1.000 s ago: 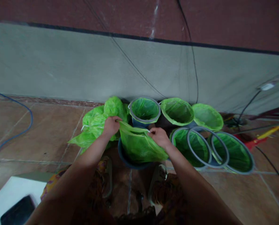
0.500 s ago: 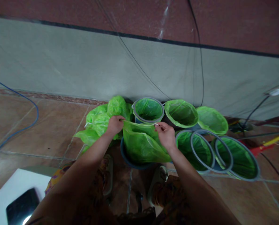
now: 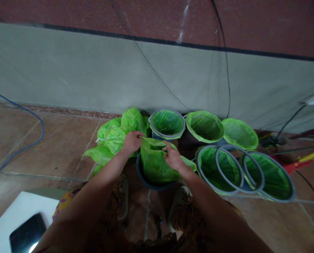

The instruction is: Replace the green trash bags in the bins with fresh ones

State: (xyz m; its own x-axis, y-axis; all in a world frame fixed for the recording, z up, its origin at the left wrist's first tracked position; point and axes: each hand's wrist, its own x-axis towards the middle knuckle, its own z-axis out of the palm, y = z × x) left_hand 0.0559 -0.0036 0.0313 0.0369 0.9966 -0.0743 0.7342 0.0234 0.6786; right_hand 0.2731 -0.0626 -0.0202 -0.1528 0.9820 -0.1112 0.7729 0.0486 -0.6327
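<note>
A green bin bag (image 3: 157,165) hangs partly inside a dark blue bin (image 3: 140,172) between my feet. My left hand (image 3: 133,141) pinches the left end of the bag's top edge. My right hand (image 3: 174,157) is closed on the edge at the bag's right side, with a bit of white at its fingertips. Between the hands the bag's mouth sags, and its right corner spreads out under my right wrist toward the lined bins. Bunched, filled-looking green bags (image 3: 114,138) lie just left of my left hand.
Bins lined with green bags stand behind, including one with a grey rim (image 3: 167,123), and to the right. A loose grey ring (image 3: 217,167) rests across two of them. At lower left, a phone (image 3: 27,233) lies on a white surface (image 3: 14,214). A blue cable (image 3: 43,126) crosses the floor.
My right hand has moved left and down, closer to my left hand. The bag's top edge, stretched straight before, is now slack and folded. My left hand has shifted slightly right.
</note>
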